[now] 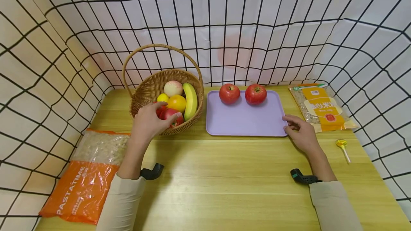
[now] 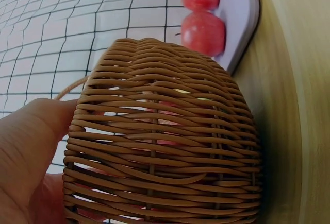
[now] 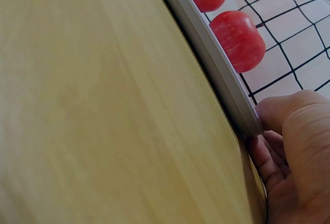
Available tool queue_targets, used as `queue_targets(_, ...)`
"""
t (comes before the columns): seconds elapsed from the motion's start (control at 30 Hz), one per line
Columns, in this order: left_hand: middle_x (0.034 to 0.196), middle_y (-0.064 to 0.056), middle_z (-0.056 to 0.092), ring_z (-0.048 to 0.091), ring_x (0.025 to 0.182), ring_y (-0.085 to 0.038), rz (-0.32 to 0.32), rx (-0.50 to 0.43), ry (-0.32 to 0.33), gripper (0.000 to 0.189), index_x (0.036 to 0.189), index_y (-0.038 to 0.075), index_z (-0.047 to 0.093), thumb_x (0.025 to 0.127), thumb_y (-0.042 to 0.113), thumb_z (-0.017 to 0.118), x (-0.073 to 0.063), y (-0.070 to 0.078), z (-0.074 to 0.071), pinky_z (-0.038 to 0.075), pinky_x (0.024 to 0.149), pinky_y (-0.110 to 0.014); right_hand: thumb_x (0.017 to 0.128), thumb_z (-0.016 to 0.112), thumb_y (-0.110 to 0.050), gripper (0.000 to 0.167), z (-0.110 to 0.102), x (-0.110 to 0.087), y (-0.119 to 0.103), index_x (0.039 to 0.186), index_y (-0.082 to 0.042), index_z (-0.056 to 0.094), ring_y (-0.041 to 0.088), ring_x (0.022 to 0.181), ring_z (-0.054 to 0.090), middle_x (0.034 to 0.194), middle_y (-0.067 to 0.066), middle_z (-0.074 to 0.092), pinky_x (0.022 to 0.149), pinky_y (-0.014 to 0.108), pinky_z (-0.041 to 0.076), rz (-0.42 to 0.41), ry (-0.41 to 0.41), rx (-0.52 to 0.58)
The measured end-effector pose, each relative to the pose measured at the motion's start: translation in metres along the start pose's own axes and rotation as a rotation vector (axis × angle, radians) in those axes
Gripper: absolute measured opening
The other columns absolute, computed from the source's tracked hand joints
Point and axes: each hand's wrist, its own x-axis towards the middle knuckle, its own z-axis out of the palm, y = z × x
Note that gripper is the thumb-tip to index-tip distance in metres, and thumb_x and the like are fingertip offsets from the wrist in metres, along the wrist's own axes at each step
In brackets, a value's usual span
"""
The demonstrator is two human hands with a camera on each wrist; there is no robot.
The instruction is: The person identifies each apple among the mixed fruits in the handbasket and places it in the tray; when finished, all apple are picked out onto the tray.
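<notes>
My left hand [image 1: 151, 118] reaches into the wicker basket [image 1: 138, 99], thumb and fingers spread apart over the red fruit. Its thumb lies over a red apple [image 1: 171, 115], and more red fruit shows between thumb and fingers. In the left wrist view, the basket's woven side [image 2: 165, 147] hides the fingertips. Around them in the basket are a banana [image 1: 191, 101], an orange [image 1: 177, 102], a yellow fruit [image 1: 162, 98] and a pale peach [image 1: 173, 88]. My right hand [image 1: 302, 133] pinches the right edge of the lilac tray [image 1: 245, 120], thumb above and fingers below.
Two red apples [image 1: 229, 93] [image 1: 255, 94] sit at the tray's back edge. An orange pasta bag [image 1: 90, 177] lies at the left, beside my left forearm. A yellow-labelled grain bag [image 1: 321, 108] and a lollipop [image 1: 341, 143] lie at the right. A grid-patterned cloth [image 1: 208, 27] surrounds the table.
</notes>
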Motion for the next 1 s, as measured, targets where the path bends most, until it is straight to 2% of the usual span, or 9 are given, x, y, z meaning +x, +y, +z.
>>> queue_targets(0.2,0.131,-0.02,0.069,0.066,0.113,-0.042,0.009,0.053,-0.044,0.081,0.142,0.01,0.062,0.086,0.069,0.069,0.002,0.004,0.0,0.056,0.086,-0.057,0.101,0.064,-0.013,0.038,-0.001,0.0,0.0,0.138,-0.005,0.065,-0.009,0.091,0.05,0.141,0.02,0.062,0.076,-0.003,0.04,0.0,0.002,-0.003)
queue_targets(0.4,0.137,-0.022,0.065,0.063,0.121,-0.046,0.022,0.109,-0.061,0.077,0.144,0.008,0.059,0.091,0.063,0.066,0.002,0.01,-0.001,0.055,0.091,-0.062,0.101,0.064,-0.014,0.038,-0.001,0.0,-0.001,0.138,-0.006,0.065,-0.008,0.092,0.05,0.142,0.019,0.062,0.076,-0.002,0.04,0.009,0.0,-0.002)
queue_targets(0.6,0.14,-0.024,0.063,0.062,0.122,-0.047,0.015,0.167,-0.059,0.07,0.139,0.005,0.063,0.095,0.06,0.062,0.002,0.013,0.002,0.052,0.095,-0.066,0.1,0.064,-0.013,0.038,0.0,0.0,-0.003,0.138,-0.005,0.065,-0.009,0.091,0.05,0.142,0.019,0.062,0.075,-0.002,0.041,0.008,0.005,-0.002)
queue_targets(0.8,0.142,-0.027,0.057,0.059,0.124,-0.05,0.012,0.165,-0.104,0.064,0.139,0.0,0.062,0.102,0.051,0.053,0.002,0.016,0.006,0.047,0.101,-0.07,0.101,0.064,-0.014,0.038,0.001,0.0,-0.001,0.138,-0.006,0.066,-0.008,0.091,0.05,0.144,0.018,0.061,0.075,-0.002,0.041,0.01,-0.003,-0.008)
queue_targets(1.0,0.143,-0.03,0.053,0.058,0.123,-0.049,0.011,0.125,-0.131,0.069,0.142,0.001,0.06,0.1,0.056,0.057,0.005,0.018,0.011,0.049,0.099,-0.067,0.101,0.064,-0.015,0.038,0.0,0.0,0.001,0.138,-0.007,0.065,-0.007,0.091,0.051,0.144,0.019,0.061,0.075,-0.002,0.041,0.014,-0.006,-0.014)
